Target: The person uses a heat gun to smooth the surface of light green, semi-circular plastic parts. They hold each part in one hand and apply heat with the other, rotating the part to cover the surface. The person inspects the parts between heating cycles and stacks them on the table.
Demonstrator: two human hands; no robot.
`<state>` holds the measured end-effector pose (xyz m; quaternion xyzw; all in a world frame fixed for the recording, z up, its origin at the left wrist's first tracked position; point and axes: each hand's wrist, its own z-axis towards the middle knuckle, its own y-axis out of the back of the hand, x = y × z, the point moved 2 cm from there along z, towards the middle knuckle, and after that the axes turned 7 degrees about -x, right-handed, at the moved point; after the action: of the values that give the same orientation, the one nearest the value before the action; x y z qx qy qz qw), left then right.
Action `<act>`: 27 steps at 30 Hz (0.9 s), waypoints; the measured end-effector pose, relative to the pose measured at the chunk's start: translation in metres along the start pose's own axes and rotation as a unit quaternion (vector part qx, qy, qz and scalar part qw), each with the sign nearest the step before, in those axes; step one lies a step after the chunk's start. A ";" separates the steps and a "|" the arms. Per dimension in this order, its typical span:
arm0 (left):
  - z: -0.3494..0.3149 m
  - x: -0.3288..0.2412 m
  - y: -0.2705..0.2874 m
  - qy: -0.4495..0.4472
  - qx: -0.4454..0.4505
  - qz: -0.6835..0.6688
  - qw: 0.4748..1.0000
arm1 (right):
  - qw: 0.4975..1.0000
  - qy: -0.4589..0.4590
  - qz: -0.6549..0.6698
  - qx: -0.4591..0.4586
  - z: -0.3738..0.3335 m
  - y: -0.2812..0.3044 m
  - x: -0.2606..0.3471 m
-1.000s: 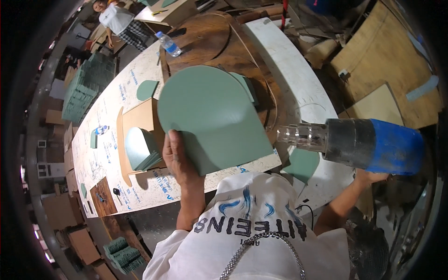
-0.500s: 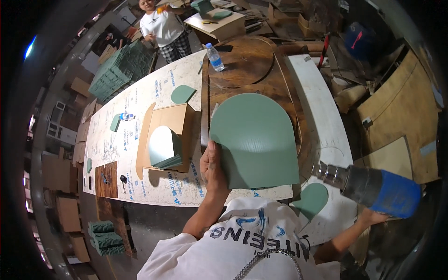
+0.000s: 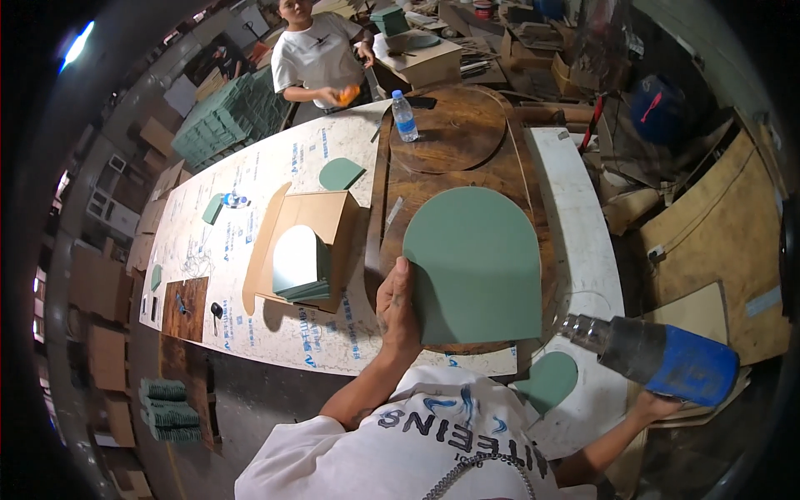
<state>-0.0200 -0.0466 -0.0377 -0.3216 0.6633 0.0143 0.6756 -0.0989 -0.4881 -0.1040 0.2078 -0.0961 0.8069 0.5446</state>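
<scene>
My left hand (image 3: 398,310) grips the lower left edge of a green arch-shaped panel (image 3: 477,267), thumb on its face. The panel is tilted up in front of me, over a dark wooden board (image 3: 392,283). In my right hand (image 3: 654,406) is a heat gun (image 3: 667,358) with a blue body, its fingers wrapped round the handle and partly hidden. The gun's metal nozzle (image 3: 583,332) points left, just off the panel's lower right edge. Below the nozzle another green arch panel (image 3: 548,382) lies on the white surface.
A cardboard box (image 3: 337,218) on the white table (image 3: 250,275) carries a stack of arch panels (image 3: 300,265). A water bottle (image 3: 404,117) stands on the wooden board. Across the table is a co-worker (image 3: 321,62) holding something orange. Piled green panels (image 3: 225,117) stand at the far left.
The co-worker has come closer to the table and lowered the orange thing. My view has shifted slightly. The panel and heat gun remain in my hands, side by side.
</scene>
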 end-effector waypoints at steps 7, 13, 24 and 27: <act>-0.003 0.005 -0.004 0.020 0.005 0.012 1.000 | 1.000 -0.019 0.006 0.021 0.008 0.006 0.001; 0.009 0.001 -0.005 -0.049 0.002 0.043 0.998 | 0.991 0.088 -0.101 0.011 0.030 0.003 0.005; 0.020 -0.002 -0.013 -0.040 -0.058 0.046 0.996 | 0.999 -0.008 -0.039 0.016 0.023 -0.014 0.003; 0.023 0.001 -0.010 -0.048 -0.047 0.053 0.996 | 0.998 -0.031 -0.039 0.031 0.028 -0.018 -0.003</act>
<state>0.0050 -0.0444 -0.0369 -0.3167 0.6449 0.0965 0.6889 -0.0746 -0.4941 -0.0812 0.2530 -0.0803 0.7808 0.5655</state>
